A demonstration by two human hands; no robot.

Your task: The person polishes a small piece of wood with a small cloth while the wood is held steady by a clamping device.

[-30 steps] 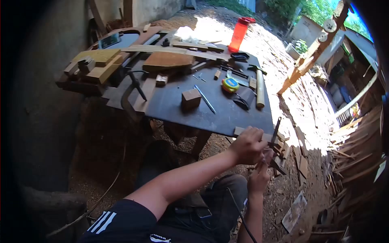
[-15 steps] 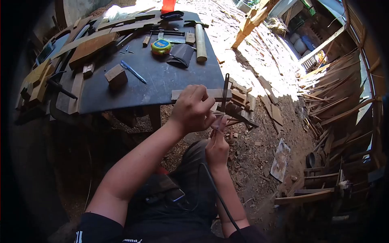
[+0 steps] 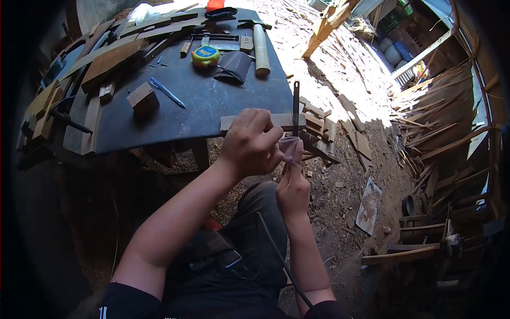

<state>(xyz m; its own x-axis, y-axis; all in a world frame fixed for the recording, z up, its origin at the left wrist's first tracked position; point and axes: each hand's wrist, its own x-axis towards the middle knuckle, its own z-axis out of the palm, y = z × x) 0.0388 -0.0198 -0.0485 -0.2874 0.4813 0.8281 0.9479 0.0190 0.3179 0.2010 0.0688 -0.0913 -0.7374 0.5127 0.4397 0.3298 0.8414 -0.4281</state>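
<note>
A thin metal file stands nearly upright at the worktop edge, its long axis rising from the right hand, fingers pinched on its lower end. The left hand, curled shut just beside it, is nearer a wooden strip.

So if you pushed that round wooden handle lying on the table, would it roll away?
Probably a little. The wooden handle looks round and smooth, so it might turn under a push. But it seems joined to a hammer head at its far end, which would likely stop it rolling far. It looks stiff, and lies near the table edge.
</note>
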